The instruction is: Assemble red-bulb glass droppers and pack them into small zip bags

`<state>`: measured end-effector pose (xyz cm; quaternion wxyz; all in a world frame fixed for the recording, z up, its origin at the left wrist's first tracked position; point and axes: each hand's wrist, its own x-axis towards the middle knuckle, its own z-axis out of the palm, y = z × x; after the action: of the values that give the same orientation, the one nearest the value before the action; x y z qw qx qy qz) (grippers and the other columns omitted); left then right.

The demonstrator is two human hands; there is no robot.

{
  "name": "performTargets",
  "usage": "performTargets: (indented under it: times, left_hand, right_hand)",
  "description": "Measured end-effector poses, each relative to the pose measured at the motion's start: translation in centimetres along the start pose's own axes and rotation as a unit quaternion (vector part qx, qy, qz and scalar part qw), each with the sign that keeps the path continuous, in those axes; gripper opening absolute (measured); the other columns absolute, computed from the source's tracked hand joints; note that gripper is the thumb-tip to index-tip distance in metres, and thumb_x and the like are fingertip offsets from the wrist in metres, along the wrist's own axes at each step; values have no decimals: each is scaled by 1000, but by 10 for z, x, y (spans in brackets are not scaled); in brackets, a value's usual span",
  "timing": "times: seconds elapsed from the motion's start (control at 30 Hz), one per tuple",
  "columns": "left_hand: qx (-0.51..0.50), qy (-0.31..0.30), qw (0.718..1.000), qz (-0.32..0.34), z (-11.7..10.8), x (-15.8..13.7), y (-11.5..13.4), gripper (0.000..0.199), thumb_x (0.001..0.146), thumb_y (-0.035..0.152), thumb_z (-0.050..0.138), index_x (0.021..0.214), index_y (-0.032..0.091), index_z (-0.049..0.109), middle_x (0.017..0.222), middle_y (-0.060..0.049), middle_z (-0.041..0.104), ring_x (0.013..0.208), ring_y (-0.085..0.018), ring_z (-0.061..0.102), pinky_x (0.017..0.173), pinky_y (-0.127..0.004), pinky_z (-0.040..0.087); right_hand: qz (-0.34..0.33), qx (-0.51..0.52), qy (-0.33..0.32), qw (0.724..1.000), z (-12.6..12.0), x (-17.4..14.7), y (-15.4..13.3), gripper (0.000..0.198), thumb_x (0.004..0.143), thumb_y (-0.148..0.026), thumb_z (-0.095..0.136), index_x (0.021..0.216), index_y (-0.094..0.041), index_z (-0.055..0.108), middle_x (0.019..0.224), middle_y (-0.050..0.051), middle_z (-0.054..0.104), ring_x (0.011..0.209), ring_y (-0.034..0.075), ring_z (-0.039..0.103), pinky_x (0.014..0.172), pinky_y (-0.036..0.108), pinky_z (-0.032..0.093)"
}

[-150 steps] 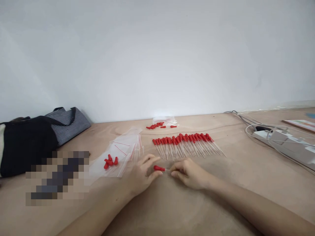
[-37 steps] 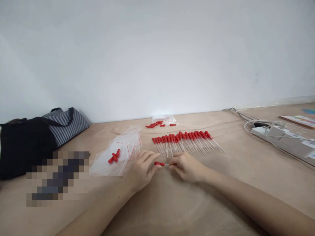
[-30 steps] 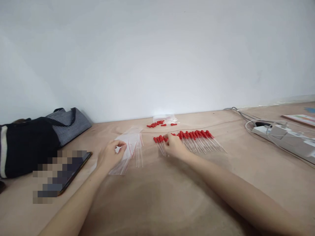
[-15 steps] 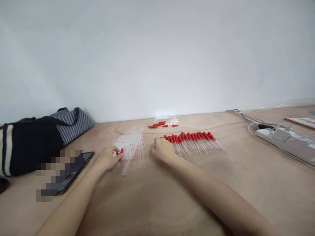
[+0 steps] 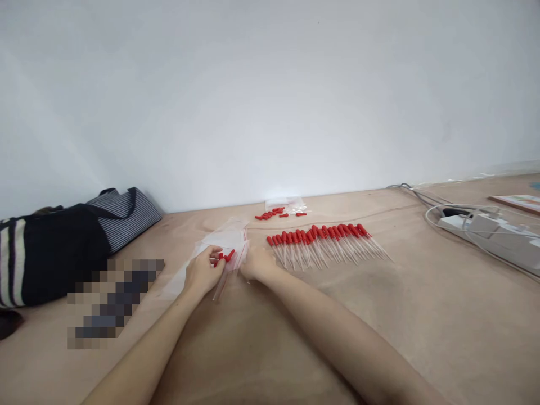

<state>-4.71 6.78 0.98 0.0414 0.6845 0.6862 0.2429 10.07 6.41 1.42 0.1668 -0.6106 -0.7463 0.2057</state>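
- Red, rubbery-looking bulbs (image 5: 229,256) sit in the left hand (image 5: 205,270), its thumb and fingers curled in and clamped on them, above overlapping clear bags (image 5: 225,233).
- The right hand (image 5: 259,263) is just beside the bags, turned knuckles up; its fingertips are hidden, so whether they are together or hold anything cannot be told.
- The bulbs look light and soft, likely to squash under a pinch and spring back. The narrow neck seems the steadier place to hold; the round end would probably give.
- To the right of both hands, a row of droppers (image 5: 325,232) lies on the wooden surface (image 5: 253,349), red ends on the far side, thin clear stems slanting nearer.
- Those stems look stiff, smooth and perhaps breakable; a gentle hold close to the red end should be safest.
- The bags look thin, limp and slippery.
- Near the wall (image 5: 270,101), loose spare bulbs (image 5: 270,214) lie beside a small clear packet (image 5: 284,203).
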Motion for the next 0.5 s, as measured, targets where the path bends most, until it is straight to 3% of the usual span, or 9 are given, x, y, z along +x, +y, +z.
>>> performTargets:
  times: [0.13,0.23,0.3,0.33,0.4,0.5]
  left_hand:
    - [-62,64,996,28,3,-1,2,29,70,27,51,98,19,52,88,-4,64,72,-18,61,66,-29,45]
    - [-197,98,972,82,15,-11,13,32,71,28,52,100,15,49,83,-4,60,76,-17,60,69,-28,48]
    - [-283,69,949,122,27,-24,28,34,72,27,52,103,14,46,80,-4,58,71,-14,60,67,-27,50]
    - [-306,23,940,148,33,-32,37,32,73,25,52,103,14,46,81,-4,58,70,-14,60,67,-27,50]
    - [-319,-59,925,200,43,-47,54,27,74,22,52,101,16,50,81,-4,60,72,-14,60,68,-28,51]
    - [-285,-106,918,255,48,-60,70,13,75,20,53,85,16,59,97,-8,59,73,-14,60,66,-28,52]
  right_hand:
    - [14,-9,8,1000,-14,-4,10,31,70,-33,52,93,-15,61,94,14,64,83,25,61,61,31,46]
    - [5,-23,17,1000,-33,-23,32,21,70,-30,52,80,-15,63,84,12,65,78,23,61,61,29,44]
    - [-33,-44,41,998,-44,-40,55,14,71,-26,51,69,-16,61,75,9,65,74,21,60,60,27,41]
    - [-67,-44,60,995,-48,-50,67,14,73,-25,50,68,-16,59,71,7,64,70,19,59,59,26,40]
    - [-145,-7,81,986,-53,-67,93,11,77,-21,47,76,-17,58,67,3,62,63,14,57,57,23,39]
    - [-222,50,139,964,-51,-87,121,17,80,-14,42,91,-17,55,76,4,62,70,13,56,64,24,40]
